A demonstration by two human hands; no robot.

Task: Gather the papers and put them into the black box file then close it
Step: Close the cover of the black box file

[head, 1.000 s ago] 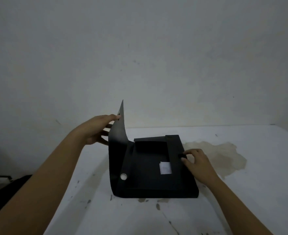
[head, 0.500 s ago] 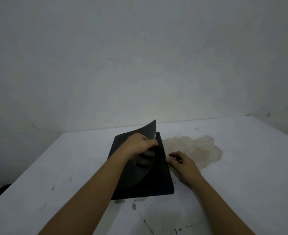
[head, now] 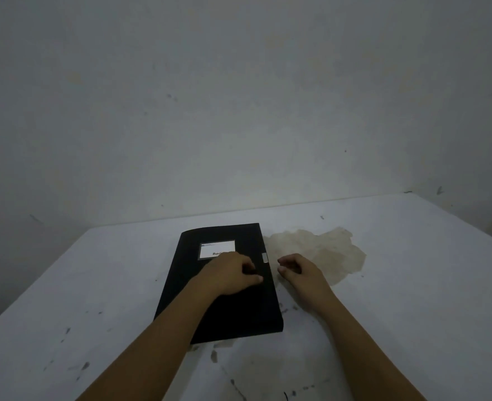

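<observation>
The black box file (head: 198, 285) lies flat on the white table (head: 94, 285) with its lid down. A white label (head: 216, 248) shows on the cover and a small metal clasp (head: 265, 257) sits at its right edge. My left hand (head: 233, 274) rests on top of the lid, fingers curled, pressing near the right edge. My right hand (head: 298, 270) lies on the table just right of the file, fingers loosely curled, holding nothing. No papers are visible; the file's inside is hidden.
A brownish stain (head: 325, 250) marks the table right of the file. Dark scuffs (head: 214, 355) dot the table's near side. A plain wall (head: 239, 96) rises behind the table's far edge.
The lid, held upright by my left hand a second ago, has swung down to the right and now lies shut. My right hand moved off the file's edge onto the table.
</observation>
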